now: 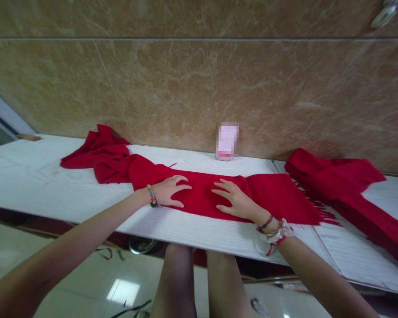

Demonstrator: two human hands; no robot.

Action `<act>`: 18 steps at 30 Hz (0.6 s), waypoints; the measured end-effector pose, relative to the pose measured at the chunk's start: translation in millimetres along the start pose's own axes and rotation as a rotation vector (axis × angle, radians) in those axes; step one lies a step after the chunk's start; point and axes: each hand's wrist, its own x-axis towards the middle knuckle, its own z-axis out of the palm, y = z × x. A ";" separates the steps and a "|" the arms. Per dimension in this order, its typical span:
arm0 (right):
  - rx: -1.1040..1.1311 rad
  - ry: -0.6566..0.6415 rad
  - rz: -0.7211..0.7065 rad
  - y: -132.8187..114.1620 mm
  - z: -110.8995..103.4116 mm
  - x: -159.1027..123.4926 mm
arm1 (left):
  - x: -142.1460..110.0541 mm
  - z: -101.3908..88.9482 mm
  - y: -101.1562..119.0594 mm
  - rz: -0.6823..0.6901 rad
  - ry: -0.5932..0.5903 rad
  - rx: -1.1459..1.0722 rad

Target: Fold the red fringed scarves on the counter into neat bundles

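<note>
A red scarf (199, 190) with a fringed right end lies lengthwise along the white bench top (96, 203). Its middle and right part are spread flat, while the left part is bunched into loose folds. My left hand (171, 191) rests on the flat part with its fingers spread. Facing it, my right hand (232, 198) lies on the same stretch of cloth, fingers apart. A gap of bare red cloth separates the two hands. Neither hand grips anything.
More red cloth (338, 181) lies folded at the right, beside the fringe, and runs off towards the lower right. A blurred pinkish upright object (227, 141) leans against the brown marbled wall (185, 88). Under the bench's front edge a round metal dish (142, 245) shows partly.
</note>
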 end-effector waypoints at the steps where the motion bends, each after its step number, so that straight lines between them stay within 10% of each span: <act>1: 0.051 -0.001 -0.066 -2.9 -2.1 -0.5 | -2.4 0.3 7.0 0.041 0.003 0.009; 11: 0.101 -0.008 -0.217 -21.2 -5.0 -2.9 | -4.6 -4.6 33.8 0.098 -0.104 0.275; 18: 0.094 0.121 -0.189 -22.5 -0.3 0.4 | -0.7 1.2 41.2 0.061 0.039 0.329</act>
